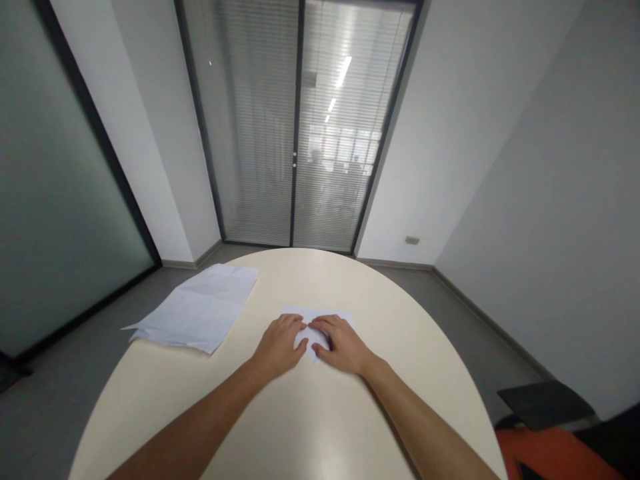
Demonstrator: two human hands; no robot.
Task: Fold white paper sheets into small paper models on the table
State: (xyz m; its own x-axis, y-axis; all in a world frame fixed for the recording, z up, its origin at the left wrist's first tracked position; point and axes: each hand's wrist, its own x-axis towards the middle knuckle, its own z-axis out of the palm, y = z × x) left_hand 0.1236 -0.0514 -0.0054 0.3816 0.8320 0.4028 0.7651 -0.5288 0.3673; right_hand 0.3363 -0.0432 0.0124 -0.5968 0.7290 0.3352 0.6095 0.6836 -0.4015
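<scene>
Head view first: where was the thing being worked on?

"One small white paper point(311, 335) lay on the bench point(325, 280), between and partly under two hands. The left hand point(279, 345) and the right hand point(346, 348) were over it, fingers nearly meeting."

"How did the fingers stand?"

"On each hand the thumb was apart from the curved fingers, leaving a modest gap. Whether any tip pinched an edge, I couldn't tell."

"Which step was it, then?"

"I judged it to be steadying or pressing the paper by hand. The next move seemed to call for light, even contact, so that the paper didn't skid or crease askew."

"Count the rest, going outward."

"One bench. One pile of larger white sheets point(200, 310) overhung its left edge: more than one sheet, exact number unclear. Farther out, two glass panels point(340, 133), one small wall plate point(413, 240) and, at lower right, one red-seated chair point(545, 450)."
</scene>
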